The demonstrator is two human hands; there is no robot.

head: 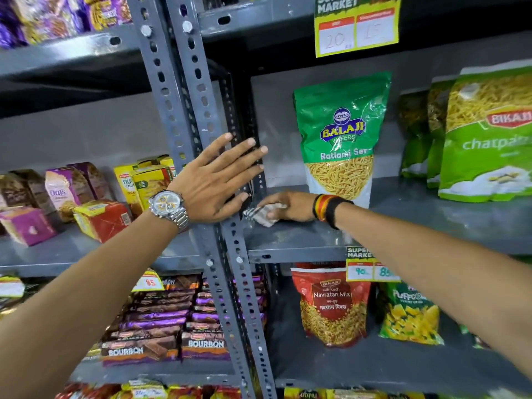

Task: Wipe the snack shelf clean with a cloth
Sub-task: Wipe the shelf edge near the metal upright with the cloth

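The grey metal snack shelf (403, 226) runs across the middle right. My right hand (290, 207) lies on its left end, shut on a small crumpled white-and-grey cloth (260, 215) pressed to the shelf surface. My left hand (218, 180), with a silver watch on the wrist, rests flat with fingers spread against the perforated grey upright post (184, 105). A green Ratlami Sev bag (339, 139) stands just behind my right hand.
Green Bikaji bags (483, 133) stand at the shelf's right end. Biscuit boxes (95, 197) fill the left bay. Below are a red Navratan Mix bag (334, 306), a green puff bag (408, 315) and Bourbon packs (161, 335). Price tags (365, 266) hang on the shelf edge.
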